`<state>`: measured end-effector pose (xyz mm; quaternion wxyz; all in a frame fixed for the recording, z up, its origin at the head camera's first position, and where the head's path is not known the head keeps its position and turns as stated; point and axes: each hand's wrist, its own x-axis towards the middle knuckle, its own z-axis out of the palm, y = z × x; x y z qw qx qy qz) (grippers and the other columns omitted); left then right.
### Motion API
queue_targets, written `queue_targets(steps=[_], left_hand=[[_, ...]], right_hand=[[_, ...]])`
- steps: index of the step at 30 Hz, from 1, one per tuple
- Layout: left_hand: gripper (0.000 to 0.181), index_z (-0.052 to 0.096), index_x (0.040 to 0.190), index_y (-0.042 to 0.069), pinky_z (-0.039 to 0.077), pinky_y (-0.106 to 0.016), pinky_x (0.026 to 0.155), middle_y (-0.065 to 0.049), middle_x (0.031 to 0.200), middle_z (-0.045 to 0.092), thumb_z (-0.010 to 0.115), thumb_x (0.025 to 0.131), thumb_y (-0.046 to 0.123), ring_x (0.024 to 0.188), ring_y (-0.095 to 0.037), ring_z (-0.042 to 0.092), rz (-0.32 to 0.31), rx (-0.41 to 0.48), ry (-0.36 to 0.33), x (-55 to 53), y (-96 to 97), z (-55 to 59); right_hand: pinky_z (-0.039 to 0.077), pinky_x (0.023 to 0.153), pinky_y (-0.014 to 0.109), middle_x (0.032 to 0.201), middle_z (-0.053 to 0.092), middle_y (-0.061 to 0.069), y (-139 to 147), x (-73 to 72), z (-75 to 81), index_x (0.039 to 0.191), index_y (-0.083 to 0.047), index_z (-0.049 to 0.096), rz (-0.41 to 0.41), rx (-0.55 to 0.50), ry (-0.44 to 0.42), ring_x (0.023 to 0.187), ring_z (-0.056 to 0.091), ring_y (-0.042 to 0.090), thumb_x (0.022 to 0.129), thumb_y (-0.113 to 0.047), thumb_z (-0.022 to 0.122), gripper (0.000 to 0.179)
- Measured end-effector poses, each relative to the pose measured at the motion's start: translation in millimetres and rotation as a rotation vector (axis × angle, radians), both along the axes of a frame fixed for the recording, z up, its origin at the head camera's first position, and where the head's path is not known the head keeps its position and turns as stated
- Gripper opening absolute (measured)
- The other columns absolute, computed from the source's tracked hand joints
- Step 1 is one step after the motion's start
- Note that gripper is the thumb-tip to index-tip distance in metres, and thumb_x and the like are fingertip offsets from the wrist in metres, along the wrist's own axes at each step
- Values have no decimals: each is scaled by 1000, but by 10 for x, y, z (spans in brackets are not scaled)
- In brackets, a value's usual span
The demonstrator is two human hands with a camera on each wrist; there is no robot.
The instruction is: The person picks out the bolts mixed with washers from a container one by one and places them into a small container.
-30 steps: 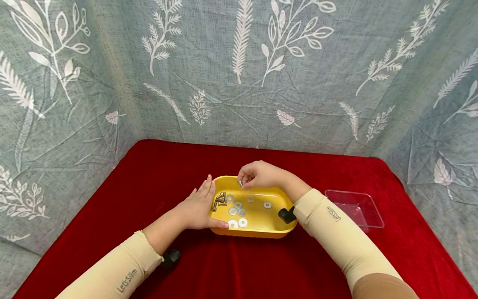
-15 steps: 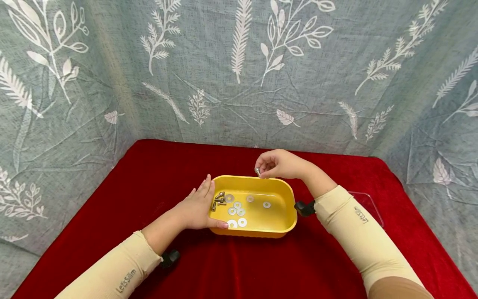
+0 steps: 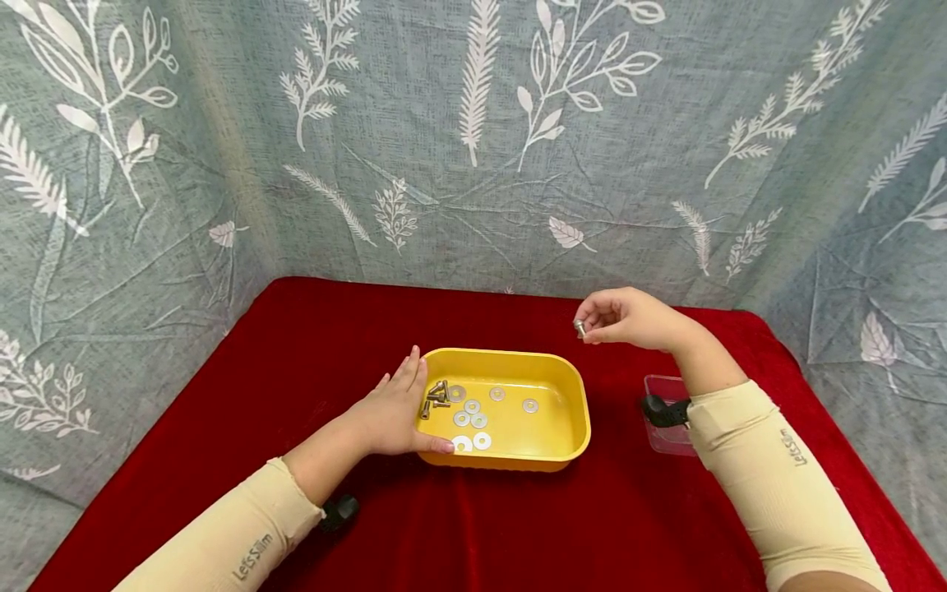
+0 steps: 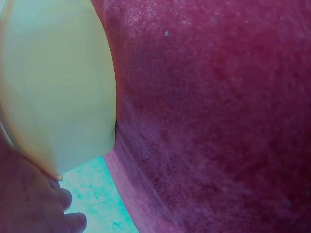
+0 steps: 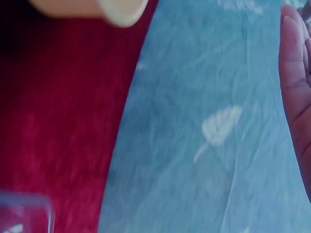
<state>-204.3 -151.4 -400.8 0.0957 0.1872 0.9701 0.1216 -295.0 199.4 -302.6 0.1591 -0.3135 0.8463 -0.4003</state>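
Observation:
In the head view a yellow tub (image 3: 547, 452) stands mid-table, with several flat washers (image 3: 472, 407) spread over its floor and several socket-head screws (image 3: 436, 395) heaped at its left end. My left hand (image 3: 395, 411) rests on the tub's left end, fingers straight, thumb along the near rim. Its fingertips also show at the lower left of the left wrist view, beside the tub's wall (image 4: 63, 87). Beyond the tub's far right corner, my right hand (image 3: 629, 319) pinches a small metal screw (image 3: 580, 328) in the air. The right thumb (image 5: 294, 63) edges into the right wrist view.
A clear plastic box (image 3: 669, 444) sits right of the tub, partly behind my right forearm and wrist camera (image 3: 664, 411). Red cloth (image 3: 355, 329) covers the table. A grey-green leaf-patterned curtain (image 3: 414, 156) hangs along the back and sides.
My right hand has carried the screw from over the tub to the right, past the tub's far right corner. The left hand has stayed on the tub, and the tub has not moved.

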Motion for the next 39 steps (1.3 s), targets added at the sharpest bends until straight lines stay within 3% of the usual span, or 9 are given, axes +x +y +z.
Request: queue_targets(steps=[20,26,30,35,39], left_hand=[[127,2,144,-4,14,-49,109,-18,150,-12,59,64,76,139,-29,0,2,4,-14,19,8,5],[128,2,144,-4,13,-49,109,-18,150,-11,59,63,76,139,-29,-1,7,6,-11,4,15,0],[128,2,144,-4,14,-50,109,-18,150,-12,58,62,77,139,-29,-1,5,0,-9,0,13,-5],[128,2,144,-4,13,-49,109,-18,150,-12,58,62,77,139,-29,-2,6,0,-10,-2,10,-3],[128,1,145,-3,12,-49,109,-17,150,-13,58,62,77,139,-28,-2,6,3,-11,-3,10,-1]], right_hand=[[52,71,27,85,60,6,1058,136,-157,102,7,56,-166,1,-58,79,62,16,83,-7,66,25],[52,70,27,83,60,0,1281,192,-213,100,7,57,-206,27,-94,78,61,14,82,-6,66,25],[51,69,25,81,60,-3,1377,205,-254,100,9,55,-178,23,-131,77,61,12,83,-3,64,22],[53,70,26,84,61,-2,1436,202,-304,103,21,49,-105,-21,-175,79,62,10,85,1,59,28],[53,71,27,86,62,-2,1451,209,-336,104,20,50,-97,-18,-198,80,62,11,85,1,58,28]])
